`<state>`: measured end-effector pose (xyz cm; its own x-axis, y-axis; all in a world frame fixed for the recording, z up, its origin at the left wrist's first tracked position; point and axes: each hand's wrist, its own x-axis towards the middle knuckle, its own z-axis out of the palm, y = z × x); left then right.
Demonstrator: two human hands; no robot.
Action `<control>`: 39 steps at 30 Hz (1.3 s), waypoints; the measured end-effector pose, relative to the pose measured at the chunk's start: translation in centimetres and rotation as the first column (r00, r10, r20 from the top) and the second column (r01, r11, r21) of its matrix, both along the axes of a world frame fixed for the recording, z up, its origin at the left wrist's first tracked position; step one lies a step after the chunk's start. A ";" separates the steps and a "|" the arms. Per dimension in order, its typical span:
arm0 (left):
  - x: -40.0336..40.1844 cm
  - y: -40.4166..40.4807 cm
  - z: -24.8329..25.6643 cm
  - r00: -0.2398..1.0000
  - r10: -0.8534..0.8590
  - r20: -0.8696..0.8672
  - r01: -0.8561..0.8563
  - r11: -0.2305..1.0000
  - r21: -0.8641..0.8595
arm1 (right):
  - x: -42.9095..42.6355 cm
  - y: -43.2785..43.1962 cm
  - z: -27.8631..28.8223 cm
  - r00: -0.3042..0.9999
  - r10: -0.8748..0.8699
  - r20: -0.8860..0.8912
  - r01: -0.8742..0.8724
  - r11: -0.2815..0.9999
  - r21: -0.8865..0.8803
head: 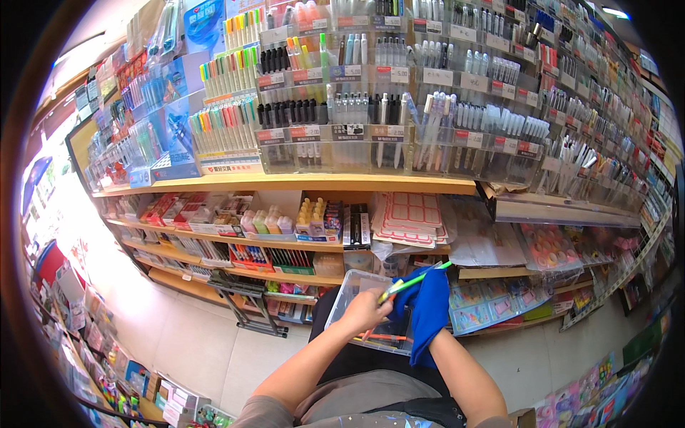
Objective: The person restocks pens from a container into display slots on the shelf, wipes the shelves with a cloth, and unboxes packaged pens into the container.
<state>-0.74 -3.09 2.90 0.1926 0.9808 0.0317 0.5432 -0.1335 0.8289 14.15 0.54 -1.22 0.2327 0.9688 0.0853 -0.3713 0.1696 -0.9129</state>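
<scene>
My left hand (365,311) grips a small bunch of slim pens, with yellow, orange and green barrels showing. A bright green pen (420,278) slants up and right from it, its far end against a royal blue cloth (429,305). That cloth drapes over my right hand (440,341), hiding the fingers; only the wrist side shows. Both hands are above a transparent plastic bin (338,306) at my lap. Inside the bin lie a few orange pens (382,337) and dark items I cannot make out.
Tiered transparent pen racks (334,155) stand on a wooden shelf (299,183) ahead. Lower shelves hold boxed stationery and label sheets (411,211). A folding stool (249,299) is at the left on the tiled floor (192,342). Packed goods (182,398) line the lower left.
</scene>
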 end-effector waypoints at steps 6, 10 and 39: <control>-1.2 1.2 -0.1 0.918 0.086 0.386 -0.060 0.995 -0.079 | -1.5 -1.9 5.4 0.952 0.076 -0.297 -0.120 0.984 -0.135; -1.2 1.8 -0.6 0.811 0.075 0.581 0.028 0.986 -0.166 | -1.5 -1.5 6.5 0.969 0.224 0.101 -0.208 0.967 -0.147; 0.0 -0.3 -0.2 0.944 -0.299 0.138 0.319 0.935 -0.155 | -0.4 -0.9 6.2 0.869 0.140 -0.474 -0.238 0.959 -0.154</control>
<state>-0.71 -3.36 2.67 0.4920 0.8655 -0.0943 0.4018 -0.1297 0.9065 13.72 -0.35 5.02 0.0086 0.9826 -0.1857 -0.7584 -0.1146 -0.6416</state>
